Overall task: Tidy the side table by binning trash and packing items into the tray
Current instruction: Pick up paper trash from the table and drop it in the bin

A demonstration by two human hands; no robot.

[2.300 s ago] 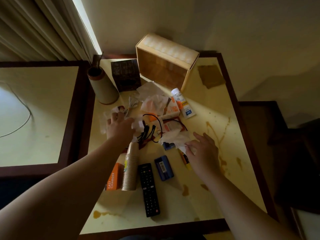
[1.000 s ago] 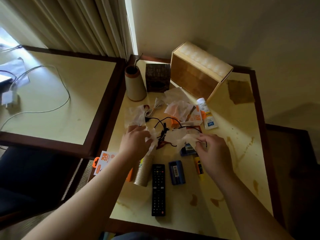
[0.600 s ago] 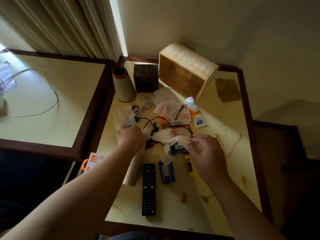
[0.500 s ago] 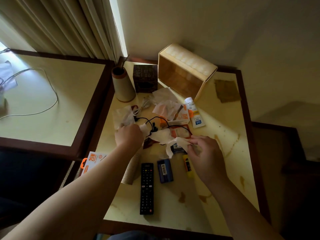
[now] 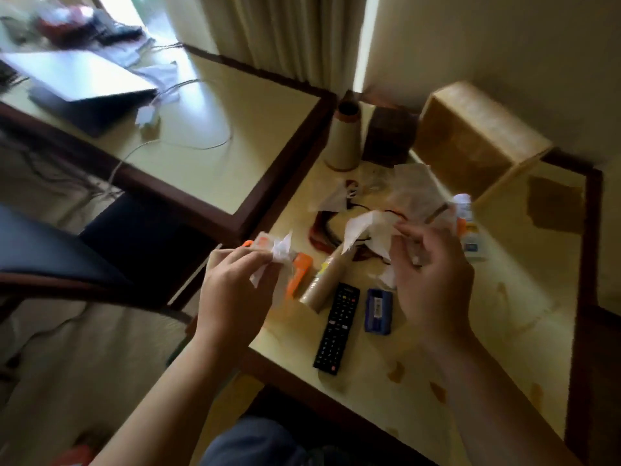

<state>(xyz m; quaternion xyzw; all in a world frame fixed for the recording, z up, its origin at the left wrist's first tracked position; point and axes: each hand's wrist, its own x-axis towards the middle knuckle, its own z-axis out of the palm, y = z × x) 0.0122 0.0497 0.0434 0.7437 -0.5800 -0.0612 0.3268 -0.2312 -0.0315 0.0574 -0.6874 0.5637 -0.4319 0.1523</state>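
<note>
left hand (image 5: 232, 290) grip clamped on tissue wad (image 5: 275, 260), right hand (image 5: 433, 274) on crumpled tissue (image 5: 366, 230); ball both tight, bin together

Dim, window glare, motion blur

crumpled white tissue (image 5: 276, 258) pinched in left hand (image 5: 235, 290), lifted past side table's (image 5: 524, 297) left edge. second white tissue (image 5: 366, 232) gripped by right hand (image 5: 433, 280), raised above table middle. wooden tray (image 5: 470, 142) tipped on its side at back edge.
</note>
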